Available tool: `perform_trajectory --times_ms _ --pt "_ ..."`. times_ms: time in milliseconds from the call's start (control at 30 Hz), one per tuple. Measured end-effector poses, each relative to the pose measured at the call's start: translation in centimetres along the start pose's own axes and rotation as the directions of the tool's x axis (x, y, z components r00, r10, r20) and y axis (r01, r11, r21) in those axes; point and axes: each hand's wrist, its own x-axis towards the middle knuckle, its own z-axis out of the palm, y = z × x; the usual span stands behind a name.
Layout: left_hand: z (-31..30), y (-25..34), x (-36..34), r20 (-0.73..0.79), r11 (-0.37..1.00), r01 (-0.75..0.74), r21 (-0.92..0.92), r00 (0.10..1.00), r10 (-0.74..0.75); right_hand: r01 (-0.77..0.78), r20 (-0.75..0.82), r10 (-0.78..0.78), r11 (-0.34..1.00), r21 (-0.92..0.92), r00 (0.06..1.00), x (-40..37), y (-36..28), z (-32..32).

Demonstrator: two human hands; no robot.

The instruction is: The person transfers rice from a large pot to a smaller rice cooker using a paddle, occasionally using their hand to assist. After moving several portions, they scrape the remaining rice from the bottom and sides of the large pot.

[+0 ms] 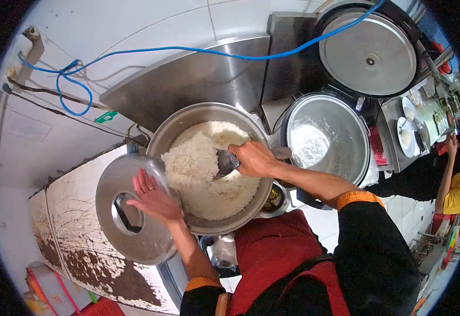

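Observation:
A large round metal pot point(158, 138) holds a mass of white rice point(219, 195). My right hand point(252, 159) is closed round the handle of a dark scoop point(225, 164), whose blade is in the rice, with a heap of rice to its left. My left hand point(158, 200) is open, palm up with fingers spread, over the round metal lid point(116, 237) at the pot's left edge. The lid's black handle shows beside my fingers. Whether my palm touches the lid I cannot tell.
Right of the pot stands an open cooker with a shiny inner pot point(327, 139), its raised lid point(369, 52) behind. A blue cable point(187, 48) crosses above. At far right, another person's arm point(447, 174) is near a counter with plates point(406, 138).

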Motion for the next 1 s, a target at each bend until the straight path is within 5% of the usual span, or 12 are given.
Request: perform_trajectory --times_ms 233,367,433,500,633,800,967,1000 --pt "1.1 0.3 -0.3 0.084 0.970 0.073 -0.231 0.995 -0.055 0.005 -0.107 0.001 0.999 0.050 0.994 -1.1 -0.4 -0.5" --pt "6.5 2.9 -2.0 0.181 0.962 0.078 -0.260 0.983 -0.031 -0.026 -0.129 0.037 0.996 0.089 0.991 -3.1 -1.0 -3.1" --pt "9.2 3.7 -3.2 0.275 0.933 0.133 -0.335 0.961 -0.039 -0.048 -0.222 0.074 0.992 0.119 0.972 -4.8 -1.0 -4.8" --pt "14.0 4.8 -5.5 0.166 0.884 0.239 -0.401 0.968 -0.186 -0.083 -0.190 0.110 0.986 0.147 0.976 -6.9 0.0 -6.8" --pt "17.1 1.5 -7.3 0.388 0.743 0.450 -0.496 0.880 -0.274 -0.137 -0.314 0.196 0.970 0.200 0.929 -13.5 2.5 -11.3" --pt "17.7 -3.9 -9.6 0.296 0.704 0.549 -0.451 0.836 -0.462 -0.389 -0.350 0.393 0.917 0.085 0.850 -21.3 7.8 -14.3" --pt "15.0 -8.6 -13.9 0.161 0.774 0.608 -0.175 0.793 -0.587 -0.665 -0.373 0.559 0.689 -0.290 0.741 -24.2 15.6 -9.1" --pt "14.9 -9.0 -15.1 0.148 0.776 0.621 -0.108 0.782 -0.605 -0.591 -0.384 0.454 0.678 -0.438 0.804 -24.3 17.6 -7.0"
